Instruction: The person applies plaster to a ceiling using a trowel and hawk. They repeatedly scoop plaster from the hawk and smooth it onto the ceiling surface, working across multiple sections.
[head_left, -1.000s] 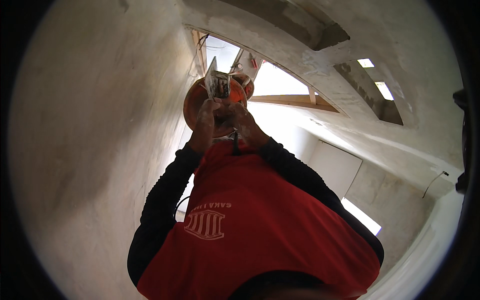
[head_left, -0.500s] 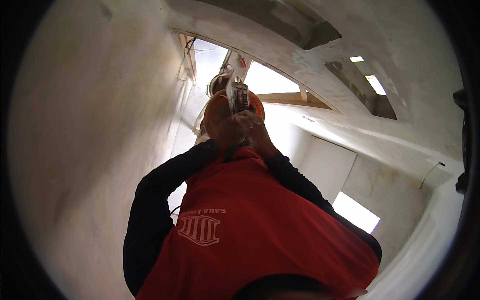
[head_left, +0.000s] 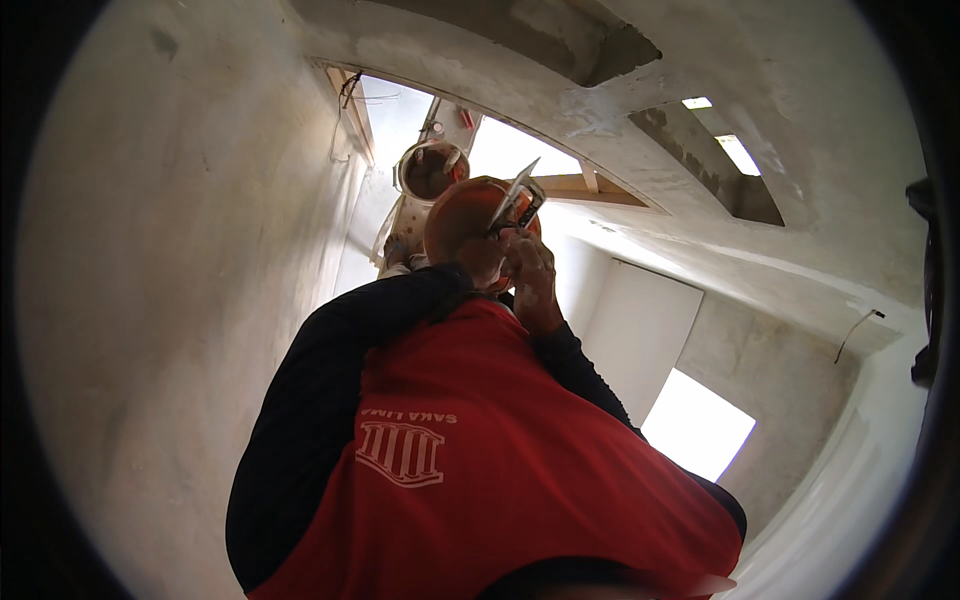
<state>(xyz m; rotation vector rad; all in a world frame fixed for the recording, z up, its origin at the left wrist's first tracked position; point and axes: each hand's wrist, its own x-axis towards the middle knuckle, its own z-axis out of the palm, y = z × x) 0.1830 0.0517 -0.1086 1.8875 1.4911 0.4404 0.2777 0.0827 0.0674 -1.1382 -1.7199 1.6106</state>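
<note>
My right hand point(head_left: 532, 268) is closed around a plaster-smeared scraper, whose pale flat blade point(head_left: 515, 193) points up and to the right. A darker piece lies along the blade; whether it is a second tool I cannot tell. Close beside it, my left hand point(head_left: 480, 262) is curled, in shadow and partly hidden by the sleeve; what it holds I cannot make out. Both hands are in front of a round orange tub point(head_left: 450, 228). Just beyond stands a pale bucket point(head_left: 432, 170) with dark insides and something red at its rim.
A smeared plank point(head_left: 405, 222) runs under the containers, with part of a foot point(head_left: 396, 246) on it. A plastered wall point(head_left: 180, 300) rises on the left. Wood-framed openings lie ahead, loose wires point(head_left: 350, 90) hang at one corner, and a recessed niche point(head_left: 710, 165) is at the right.
The blade has swung from nearly upright to tilted right. My hands have shifted slightly right and apart, uncovering more of the bucket and the plank.
</note>
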